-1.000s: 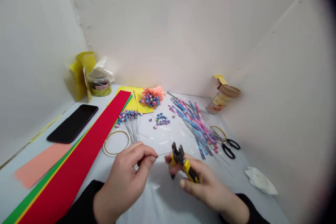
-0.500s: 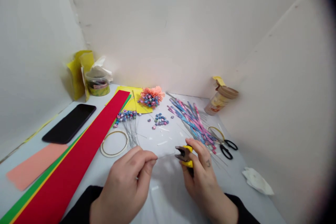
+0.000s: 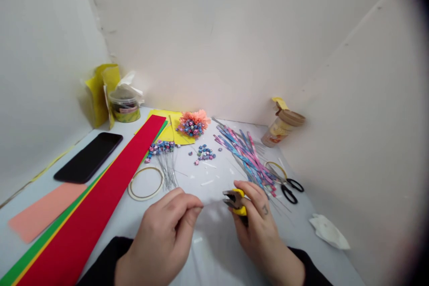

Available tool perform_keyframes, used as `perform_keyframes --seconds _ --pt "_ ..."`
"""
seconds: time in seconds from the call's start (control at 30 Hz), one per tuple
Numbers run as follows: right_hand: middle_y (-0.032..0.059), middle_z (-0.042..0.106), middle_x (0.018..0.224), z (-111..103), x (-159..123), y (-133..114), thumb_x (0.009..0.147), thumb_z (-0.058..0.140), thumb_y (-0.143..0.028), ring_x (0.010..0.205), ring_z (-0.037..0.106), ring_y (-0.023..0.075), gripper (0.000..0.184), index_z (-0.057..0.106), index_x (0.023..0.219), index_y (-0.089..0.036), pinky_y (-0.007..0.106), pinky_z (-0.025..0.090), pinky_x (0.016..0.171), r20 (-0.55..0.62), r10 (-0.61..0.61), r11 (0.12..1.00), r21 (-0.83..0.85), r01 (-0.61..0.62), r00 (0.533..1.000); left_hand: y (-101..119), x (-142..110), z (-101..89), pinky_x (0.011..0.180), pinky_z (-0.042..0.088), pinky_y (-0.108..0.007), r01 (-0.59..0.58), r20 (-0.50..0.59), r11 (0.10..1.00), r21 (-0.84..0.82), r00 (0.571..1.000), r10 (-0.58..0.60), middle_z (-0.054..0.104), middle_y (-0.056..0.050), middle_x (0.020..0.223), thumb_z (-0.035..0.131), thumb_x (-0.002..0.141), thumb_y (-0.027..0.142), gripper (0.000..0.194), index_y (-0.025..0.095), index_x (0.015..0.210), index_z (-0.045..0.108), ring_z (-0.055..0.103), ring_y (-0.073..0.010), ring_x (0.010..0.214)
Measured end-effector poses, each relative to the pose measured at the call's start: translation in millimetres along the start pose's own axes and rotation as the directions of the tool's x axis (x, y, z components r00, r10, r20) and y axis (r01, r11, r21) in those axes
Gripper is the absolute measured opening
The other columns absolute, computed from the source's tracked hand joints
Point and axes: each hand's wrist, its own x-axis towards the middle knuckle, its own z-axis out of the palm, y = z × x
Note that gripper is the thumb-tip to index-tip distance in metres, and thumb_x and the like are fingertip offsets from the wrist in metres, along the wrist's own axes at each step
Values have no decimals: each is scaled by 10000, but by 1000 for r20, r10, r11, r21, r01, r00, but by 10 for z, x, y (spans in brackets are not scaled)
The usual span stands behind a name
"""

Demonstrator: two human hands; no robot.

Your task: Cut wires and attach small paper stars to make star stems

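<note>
My left hand (image 3: pixel 166 230) is closed in a pinch, thumb against forefinger, at the lower middle of the head view. The thin wire between its fingertips hardly shows now. My right hand (image 3: pixel 258 223) is wrapped round yellow-handled pliers (image 3: pixel 236 199), whose jaws stand apart and point towards my left fingertips, with a gap between. Beyond my hands lie loose folded paper stars (image 3: pixel 205 153). To their left is a bunch of stars on wire stems (image 3: pixel 168 167). Blue and pink paper strips (image 3: pixel 243 152) lie further right, and an orange paper flower with stars (image 3: pixel 193 124) sits at the back.
A roll of tape (image 3: pixel 145 195) lies beside red paper (image 3: pixel 97 205) and a black phone (image 3: pixel 89 157) on the left. Black-handled scissors (image 3: pixel 290 191), a paper cup (image 3: pixel 281 128) and a crumpled tissue (image 3: pixel 328 231) are on the right. A tub (image 3: pixel 124 106) stands at the back left.
The thin wire that ran from my left fingertips towards the pliers is hardly visible now. The pliers have dipped slightly, and my right forefinger has shifted a little.
</note>
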Motion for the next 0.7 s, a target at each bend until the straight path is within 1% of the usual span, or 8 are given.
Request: perform_keyframes --seconds 0.17,0.37,0.43,0.5,0.57,0.63,0.7 --pt "137 484 1176 6 -14 2 782 456 16 1137 433 252 365 459 1107 -151 423 423 946 46 10 996 91 -14 999 -4 -3 1 566 433 -168 -20 -18 1000 -8 1000 20 557 29 671 506 847 74 146 201 842 578 556 -87 609" --pt "101 526 1072 -7 6 -41 802 436 16 1034 495 210 334 458 1069 -182 364 455 876 131 44 966 248 -75 990 -21 -2 -2 575 436 -167 -29 -23 1000 -5 999 29 571 29 687 510 846 69 150 202 862 577 562 -86 623" --pt "100 530 1073 -19 2 -55 812 432 3 1042 502 209 326 454 1077 -185 376 442 907 154 47 962 257 -86 987 -25 -1 -2 574 437 -171 -35 -25 999 3 999 35 573 28 685 507 848 69 150 201 860 575 564 -89 621" --pt "115 516 1138 -28 -7 -56 827 441 -32 1109 482 225 308 453 1095 -185 429 389 987 163 32 969 236 -71 986 -30 0 2 577 442 -177 -43 -31 999 11 999 44 574 25 687 505 851 70 147 200 867 573 566 -92 623" --pt "132 490 1207 -23 -16 -36 845 451 -80 1170 451 247 279 456 1104 -183 476 344 1027 158 46 978 194 -77 986 -37 -4 9 579 446 -183 -58 -41 998 21 997 59 573 20 691 502 854 73 143 197 876 569 567 -97 628" --pt "139 507 1188 4 -18 -2 856 461 -118 1150 466 267 235 477 1082 -180 513 351 1006 131 105 987 111 -120 986 -44 -16 19 583 448 -195 -83 -60 996 41 995 86 570 13 693 497 856 71 141 191 887 565 563 -104 632" --pt "137 558 1099 49 -13 32 846 512 -154 1056 512 291 166 526 1010 -171 538 394 934 126 165 986 -8 -165 978 -48 -31 27 591 450 -212 -114 -79 990 89 990 121 565 4 692 497 855 66 146 182 910 566 557 -117 637"
